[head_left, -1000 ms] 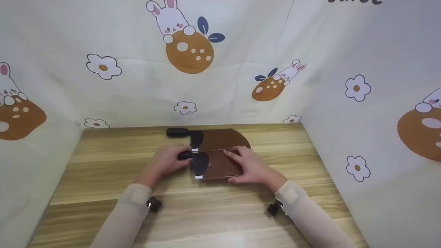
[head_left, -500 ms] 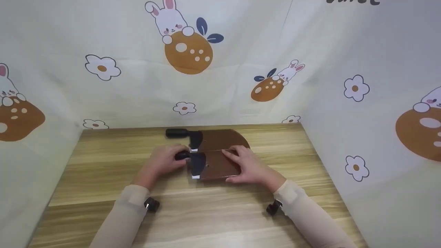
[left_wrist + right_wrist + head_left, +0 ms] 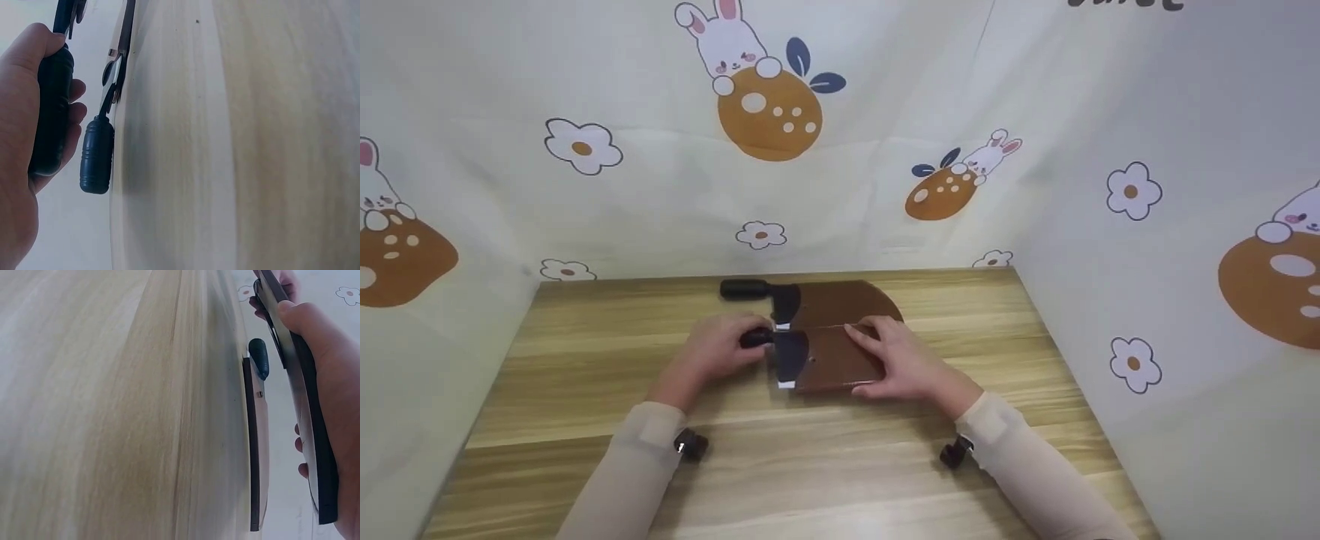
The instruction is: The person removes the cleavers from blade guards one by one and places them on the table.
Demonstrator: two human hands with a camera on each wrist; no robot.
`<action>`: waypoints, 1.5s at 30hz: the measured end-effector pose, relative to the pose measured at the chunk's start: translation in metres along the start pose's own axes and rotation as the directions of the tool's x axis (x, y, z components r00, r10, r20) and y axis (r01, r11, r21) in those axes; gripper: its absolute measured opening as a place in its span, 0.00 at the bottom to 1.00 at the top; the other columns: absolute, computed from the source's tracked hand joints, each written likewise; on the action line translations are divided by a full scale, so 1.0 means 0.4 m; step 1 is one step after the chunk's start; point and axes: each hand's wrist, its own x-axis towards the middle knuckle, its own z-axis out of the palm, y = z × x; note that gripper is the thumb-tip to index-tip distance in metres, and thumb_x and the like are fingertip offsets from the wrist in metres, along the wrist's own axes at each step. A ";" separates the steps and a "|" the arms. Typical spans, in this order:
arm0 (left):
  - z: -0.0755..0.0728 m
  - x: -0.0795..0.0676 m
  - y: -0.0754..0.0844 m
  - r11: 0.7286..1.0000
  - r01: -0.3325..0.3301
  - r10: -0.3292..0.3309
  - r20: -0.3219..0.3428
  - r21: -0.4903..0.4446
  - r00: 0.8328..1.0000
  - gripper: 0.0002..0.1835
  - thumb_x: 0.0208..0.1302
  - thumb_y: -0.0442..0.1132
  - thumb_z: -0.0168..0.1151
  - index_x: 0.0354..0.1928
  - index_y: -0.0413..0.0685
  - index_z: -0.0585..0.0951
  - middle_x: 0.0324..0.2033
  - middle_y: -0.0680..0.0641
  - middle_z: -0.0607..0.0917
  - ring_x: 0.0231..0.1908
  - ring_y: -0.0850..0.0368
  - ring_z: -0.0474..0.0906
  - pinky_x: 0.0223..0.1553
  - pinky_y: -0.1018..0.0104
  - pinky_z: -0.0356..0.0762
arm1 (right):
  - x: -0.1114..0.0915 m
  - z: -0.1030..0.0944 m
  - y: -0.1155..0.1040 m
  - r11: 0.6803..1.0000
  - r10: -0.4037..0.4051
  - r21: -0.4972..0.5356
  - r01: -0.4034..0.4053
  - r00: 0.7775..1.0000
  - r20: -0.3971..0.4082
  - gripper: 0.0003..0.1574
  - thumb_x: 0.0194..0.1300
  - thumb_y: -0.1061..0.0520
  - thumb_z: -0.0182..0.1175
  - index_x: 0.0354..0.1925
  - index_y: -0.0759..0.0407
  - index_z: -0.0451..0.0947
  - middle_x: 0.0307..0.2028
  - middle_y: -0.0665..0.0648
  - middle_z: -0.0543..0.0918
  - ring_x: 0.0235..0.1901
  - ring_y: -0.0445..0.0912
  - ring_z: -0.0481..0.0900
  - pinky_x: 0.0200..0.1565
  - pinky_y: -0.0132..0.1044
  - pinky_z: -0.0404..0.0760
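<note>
Two cleavers with black handles are in brown sheaths, one behind the other. My left hand (image 3: 716, 349) grips the black handle (image 3: 52, 112) of the near cleaver, thumb along its top and fingers wrapped round it. With my right hand (image 3: 904, 364) I hold the near cleaver's sheath (image 3: 840, 360) by its right end, thumb and fingers at opposite edges. Both wrist views show the near cleaver raised off the table. Behind it the far cleaver (image 3: 840, 304) lies flat on the table, untouched, its handle (image 3: 97, 154) pointing left. The sheaths hide nearly all of both blades.
The wood-grain table (image 3: 810, 472) has its back edge just behind the far cleaver. Pale cloth walls (image 3: 660, 202) printed with rabbits, oranges and flowers stand at the back and both sides.
The near cleaver, held in both hands, has shifted very slightly left since a second ago. Over the last half second nothing visibly moved. The far cleaver stays put.
</note>
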 end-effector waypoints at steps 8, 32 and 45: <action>-0.001 -0.004 -0.002 1.000 0.013 -0.013 -0.027 -0.010 1.000 0.17 0.68 0.50 0.77 0.56 0.58 0.89 0.48 0.51 0.92 0.46 0.47 0.88 0.50 0.42 0.85 | 0.001 -0.003 -0.010 1.000 0.020 0.015 -0.020 1.000 -0.004 0.68 0.58 0.23 0.74 0.86 0.50 0.64 0.73 0.63 0.70 0.73 0.57 0.68 0.76 0.54 0.69; -0.040 -0.013 -0.004 0.999 0.034 -0.034 -0.019 0.037 0.999 0.19 0.67 0.51 0.76 0.56 0.54 0.89 0.47 0.47 0.90 0.45 0.44 0.86 0.49 0.41 0.85 | -0.012 -0.027 0.019 0.996 0.025 0.090 -0.025 1.000 0.001 0.67 0.58 0.26 0.77 0.85 0.51 0.66 0.71 0.62 0.70 0.70 0.56 0.67 0.74 0.53 0.70; -0.039 -0.031 -0.015 0.997 0.039 -0.037 -0.031 0.065 0.999 0.20 0.66 0.52 0.75 0.56 0.54 0.89 0.47 0.47 0.91 0.44 0.45 0.86 0.46 0.41 0.84 | -0.016 -0.023 0.033 0.997 -0.044 0.066 0.047 0.998 -0.053 0.67 0.57 0.26 0.78 0.84 0.53 0.68 0.69 0.65 0.72 0.68 0.58 0.70 0.71 0.55 0.72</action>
